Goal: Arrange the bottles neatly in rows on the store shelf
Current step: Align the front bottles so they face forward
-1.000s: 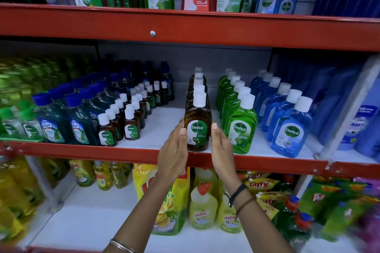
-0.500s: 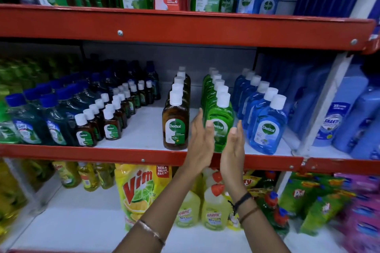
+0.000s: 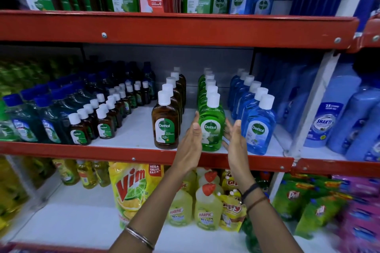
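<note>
On the middle shelf stand front-to-back rows of Dettol bottles with white caps. A brown row leads with its front bottle; to its right come a green row, front bottle, and a blue row, front bottle. My left hand is flat, fingers straight, against the left side of the front green bottle. My right hand is flat on that bottle's right side, in the gap before the blue bottle. Neither hand is closed around the bottle.
Two rows of small brown bottles and dark blue-capped bottles fill the shelf's left. Large blue bottles stand past the white upright. Red shelf edges run above and below. Vim pouch and Harpic bottles sit underneath.
Both hands moved right, from flanking the front brown bottle to flanking the front green bottle. They have since spread slightly apart around it. The view shifted right.
</note>
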